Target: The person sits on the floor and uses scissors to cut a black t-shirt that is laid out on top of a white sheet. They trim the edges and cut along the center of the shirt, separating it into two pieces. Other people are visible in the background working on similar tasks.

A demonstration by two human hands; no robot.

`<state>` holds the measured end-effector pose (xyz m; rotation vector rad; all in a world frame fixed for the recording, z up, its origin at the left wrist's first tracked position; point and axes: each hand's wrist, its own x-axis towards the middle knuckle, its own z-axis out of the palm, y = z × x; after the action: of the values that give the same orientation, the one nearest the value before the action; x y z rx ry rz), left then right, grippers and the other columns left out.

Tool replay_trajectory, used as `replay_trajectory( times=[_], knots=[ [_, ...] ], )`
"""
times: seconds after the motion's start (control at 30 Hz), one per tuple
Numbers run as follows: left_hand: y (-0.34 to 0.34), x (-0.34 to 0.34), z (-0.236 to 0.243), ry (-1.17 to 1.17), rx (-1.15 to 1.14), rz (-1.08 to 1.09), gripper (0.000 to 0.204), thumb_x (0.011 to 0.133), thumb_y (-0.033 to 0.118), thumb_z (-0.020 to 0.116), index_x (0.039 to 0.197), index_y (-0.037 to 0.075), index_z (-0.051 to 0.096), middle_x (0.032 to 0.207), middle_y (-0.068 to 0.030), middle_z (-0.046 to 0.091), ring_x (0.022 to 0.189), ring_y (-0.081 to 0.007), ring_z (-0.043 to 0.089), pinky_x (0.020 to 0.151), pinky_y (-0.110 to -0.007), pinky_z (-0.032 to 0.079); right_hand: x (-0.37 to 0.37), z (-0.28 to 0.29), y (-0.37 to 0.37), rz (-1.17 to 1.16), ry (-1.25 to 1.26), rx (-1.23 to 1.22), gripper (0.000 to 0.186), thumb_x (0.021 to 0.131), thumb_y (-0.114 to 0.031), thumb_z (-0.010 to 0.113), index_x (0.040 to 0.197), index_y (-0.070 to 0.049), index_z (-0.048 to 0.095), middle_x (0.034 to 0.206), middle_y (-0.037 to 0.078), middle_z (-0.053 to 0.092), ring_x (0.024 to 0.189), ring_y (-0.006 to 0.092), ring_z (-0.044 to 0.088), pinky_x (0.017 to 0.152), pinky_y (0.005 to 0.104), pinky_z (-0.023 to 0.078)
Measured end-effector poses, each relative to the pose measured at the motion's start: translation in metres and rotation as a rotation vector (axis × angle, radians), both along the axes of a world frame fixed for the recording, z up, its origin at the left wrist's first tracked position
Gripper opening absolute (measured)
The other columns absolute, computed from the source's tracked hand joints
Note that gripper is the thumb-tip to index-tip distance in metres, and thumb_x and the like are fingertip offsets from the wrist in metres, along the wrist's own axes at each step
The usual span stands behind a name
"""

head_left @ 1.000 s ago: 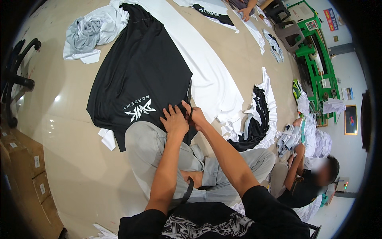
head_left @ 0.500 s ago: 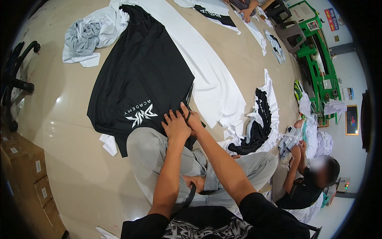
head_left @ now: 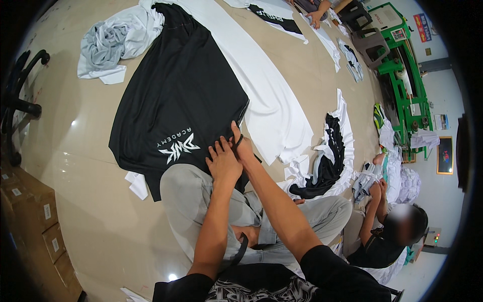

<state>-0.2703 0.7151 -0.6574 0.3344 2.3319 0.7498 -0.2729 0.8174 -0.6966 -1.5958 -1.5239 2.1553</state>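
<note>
A large black cloth panel [head_left: 176, 85] with a white printed emblem is spread on the floor in front of me, its near end by my bent knee. My left hand [head_left: 224, 162] rests flat on its near right part, fingers spread. Right beside it, my right hand [head_left: 244, 147] is closed on scissors [head_left: 239, 140]; a dark handle loop shows at the fingers. The blades are mostly hidden along the panel's right edge. Under and beyond that edge runs a long white cloth [head_left: 266, 95].
A crumpled white and grey cloth heap [head_left: 113, 43] lies far left. Black and white cut pieces [head_left: 329, 161] lie to my right. A co-worker [head_left: 387, 234] sits at the right handling cloth; another person's hand [head_left: 316, 19] shows far off. Cardboard boxes [head_left: 35, 211] and a green machine [head_left: 402, 75] flank the floor.
My right hand has moved slightly forward along the panel's right edge with the scissors. My left hand stays nearly in place on the cloth.
</note>
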Motion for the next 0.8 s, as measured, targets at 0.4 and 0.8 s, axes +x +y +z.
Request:
replay_trajectory(
  times=[0.4,0.8],
  knots=[
    [-0.001,-0.001,0.0,0.0,0.033,0.036,0.093,0.093,0.028,0.067,0.165,0.006,0.012,0.162,-0.025,0.036,0.151,-0.0469,0.033,0.119,-0.063,0.03,-0.009,-0.011,0.009,-0.026,0.046,-0.079,0.063,0.086,-0.069,0.073,0.07,-0.011,0.055,0.059,0.001,0.053,0.052,0.0146,0.053,0.047,0.0275,0.041],
    [-0.001,-0.004,0.009,0.016,-0.033,0.049,0.094,0.089,0.014,0.063,0.166,0.007,0.008,0.167,-0.0284,0.023,0.152,-0.0548,0.02,0.121,-0.067,0.021,-0.022,-0.004,0.013,-0.112,0.111,-0.196,0.058,0.085,-0.063,0.079,0.075,-0.011,0.054,0.062,0.001,0.053,0.052,0.0164,0.056,0.045,0.0304,0.046]
  ],
)
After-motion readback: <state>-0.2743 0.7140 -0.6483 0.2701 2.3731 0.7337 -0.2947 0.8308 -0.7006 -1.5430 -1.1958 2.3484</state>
